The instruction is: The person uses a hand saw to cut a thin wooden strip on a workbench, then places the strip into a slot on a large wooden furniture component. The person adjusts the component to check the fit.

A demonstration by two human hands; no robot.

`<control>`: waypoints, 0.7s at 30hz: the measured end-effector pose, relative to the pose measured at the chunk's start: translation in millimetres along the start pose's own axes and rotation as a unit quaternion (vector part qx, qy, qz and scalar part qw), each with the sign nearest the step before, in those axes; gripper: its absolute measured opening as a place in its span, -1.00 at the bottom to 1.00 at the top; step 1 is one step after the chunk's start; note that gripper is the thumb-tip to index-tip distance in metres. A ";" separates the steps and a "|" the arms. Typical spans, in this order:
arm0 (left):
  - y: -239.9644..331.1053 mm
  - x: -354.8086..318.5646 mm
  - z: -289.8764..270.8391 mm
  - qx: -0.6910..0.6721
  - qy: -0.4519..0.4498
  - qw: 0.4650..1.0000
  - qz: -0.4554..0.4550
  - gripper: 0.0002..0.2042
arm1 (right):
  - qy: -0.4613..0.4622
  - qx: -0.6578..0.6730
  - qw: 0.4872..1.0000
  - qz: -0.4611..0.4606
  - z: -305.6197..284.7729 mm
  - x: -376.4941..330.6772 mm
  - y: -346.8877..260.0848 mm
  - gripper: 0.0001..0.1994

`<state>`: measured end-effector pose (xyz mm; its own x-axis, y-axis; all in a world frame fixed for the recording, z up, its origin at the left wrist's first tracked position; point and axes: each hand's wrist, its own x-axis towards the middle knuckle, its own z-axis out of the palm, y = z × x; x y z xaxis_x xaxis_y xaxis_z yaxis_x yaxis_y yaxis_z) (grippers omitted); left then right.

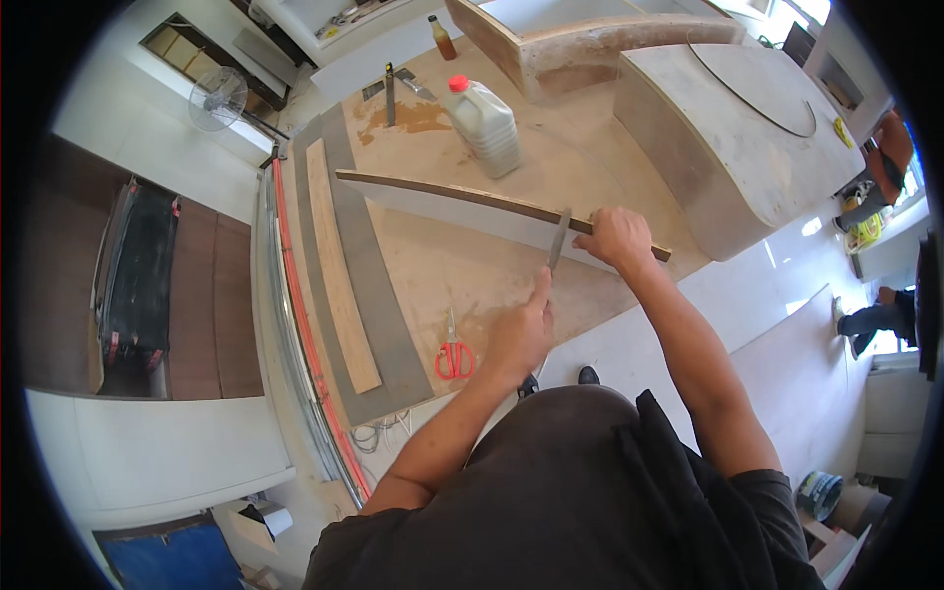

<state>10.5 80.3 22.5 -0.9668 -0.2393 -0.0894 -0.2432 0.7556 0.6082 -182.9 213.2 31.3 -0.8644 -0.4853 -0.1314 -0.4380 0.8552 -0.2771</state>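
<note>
The left hand (521, 329) has its fingers curled tight around the handle end of a flat metal file (559, 239), whose blade rises from the fingertips up to the top edge of a long curved panel strip (462, 205) standing on edge. Just to the right of the blade, the right hand (615, 238) is clamped over that same edge, fingers wrapped over the far side and pressed together, steadying the strip near its right end. The strip runs leftward well away from both hands, a dark band along its top and a pale face toward the person; as a judgement, the work is on the right-hand stretch only, and nothing shows whether the long left stretch is done. Below the left hand, near the wrist, red-handled scissors (453, 354) lie on the plywood workbench (433, 275). Beyond the strip, well apart from the fingers, stands a translucent white plastic jug (487, 123) with a red cap, ribbed sides and no readable label. Farther off is a small brown bottle (442, 37) with a dark cap. To the far left of the hands a pale wooden slat (339, 275) lies on a grey strip, and to the far right sits a rounded plywood cabinet form (733, 138).
</note>
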 end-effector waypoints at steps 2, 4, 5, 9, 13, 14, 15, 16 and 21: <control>5.7 3.9 1.3 0.000 -0.016 0.999 -0.028 -0.46 | -0.008 -0.005 1.000 0.004 0.7 -0.6 -0.9 -0.58; -9.9 46.2 -12.0 0.030 0.020 0.997 -0.064 -0.46 | -0.004 -0.008 1.000 -0.004 5.3 -6.4 -1.3 -0.58; -19.8 69.7 -21.3 0.037 0.057 0.995 -0.067 -0.47 | 0.007 -0.009 1.000 -0.010 3.1 -4.7 -2.2 -0.58; -32.6 90.4 -38.7 0.083 0.099 0.991 -0.044 -0.48 | 0.008 -0.015 1.000 -0.022 -0.5 -4.8 -7.1 -0.57; -12.8 14.6 6.8 0.018 0.012 1.000 -0.008 -0.43 | -0.008 -0.005 1.000 0.006 1.0 -3.6 -3.4 -0.57; -7.8 6.5 10.7 0.006 -0.016 1.000 -0.016 -0.41 | -0.016 -0.007 1.000 0.010 2.1 -2.4 -0.9 -0.57; 4.8 9.8 1.1 0.014 -0.047 0.998 -0.050 -0.42 | -0.012 -0.006 1.000 0.010 3.7 -3.5 1.3 -0.58; 10.0 13.4 -6.7 0.021 -0.075 0.993 -0.087 -0.42 | -0.008 -0.007 1.000 0.006 5.4 -5.7 -0.6 -0.58; -39.2 94.1 -28.3 0.031 0.088 0.994 -0.056 -0.41 | 0.006 -0.015 1.000 -0.018 4.2 -10.4 -9.8 -0.59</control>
<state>-68.7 10.9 12.6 -0.9061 -0.4230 -0.0112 -0.3584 0.7530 0.5519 -168.6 209.2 31.4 -0.8512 -0.5131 -0.1106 -0.4753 0.8428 -0.2523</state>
